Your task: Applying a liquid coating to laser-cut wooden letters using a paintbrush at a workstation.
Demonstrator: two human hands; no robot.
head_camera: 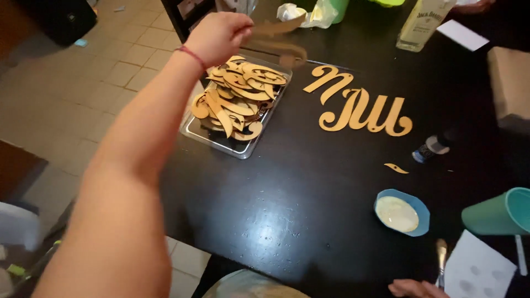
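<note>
Across the black table (309,182), cut-out letters (364,107) are laid flat near the far edge, while the left hand (218,36), grip clamped on a blurred wooden piece (276,27), is raised above the clear tray (221,140) of heaped pieces at the left edge; the right hand (417,288) barely shows, its grip untellable.

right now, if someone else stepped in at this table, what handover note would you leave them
Left hand: raised above the clear tray, pinching a blurred wooden cutout piece.
Right hand: low at the near edge, only partly in view, beside a brush and a white sheet; whether it grips anything can't be told.
Things: tray holds a heap of wooden cutouts. Laid-out script letters lie in a row on the black table, one small sliver below them. Blue bowl of pale paste sits near the brush.
Done: a few letters laid out.
Left: most pieces are in the tray.
</note>
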